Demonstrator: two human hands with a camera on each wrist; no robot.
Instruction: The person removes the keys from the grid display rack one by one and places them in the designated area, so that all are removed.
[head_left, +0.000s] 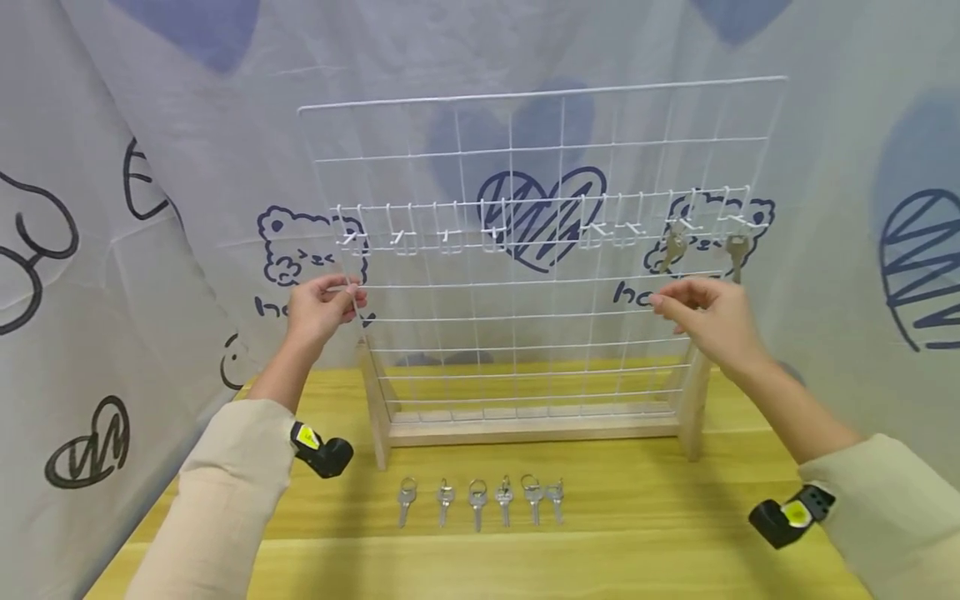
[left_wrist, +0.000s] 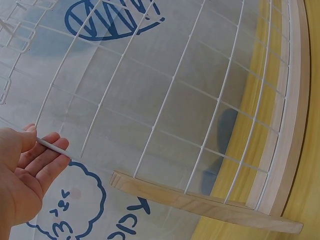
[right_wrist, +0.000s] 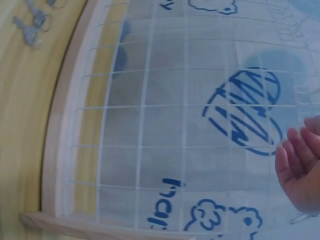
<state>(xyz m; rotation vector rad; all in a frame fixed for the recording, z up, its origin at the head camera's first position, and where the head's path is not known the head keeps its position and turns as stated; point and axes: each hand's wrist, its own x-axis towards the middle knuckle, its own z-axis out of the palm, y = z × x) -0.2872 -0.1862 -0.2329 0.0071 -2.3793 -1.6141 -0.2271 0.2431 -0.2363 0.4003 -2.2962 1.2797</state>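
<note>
A white wire grid rack (head_left: 512, 287) stands upright in a wooden base (head_left: 536, 429). My left hand (head_left: 322, 308) holds its left edge wire, which lies between thumb and fingers in the left wrist view. In front of the grid's right side is my right hand (head_left: 705, 317), fingers loosely bent, with nothing visible in them. Just above that hand, a key (head_left: 674, 248) and another key (head_left: 737, 250) hang from white hooks (head_left: 596, 229) on the grid. More hooks along the same row carry no keys.
Several keys with rings, among them a leftmost key (head_left: 406, 500) and a rightmost key (head_left: 556, 500), lie in a row on the yellow wooden table (head_left: 450, 567) before the base. A patterned cloth (head_left: 187, 150) hangs behind and at the sides.
</note>
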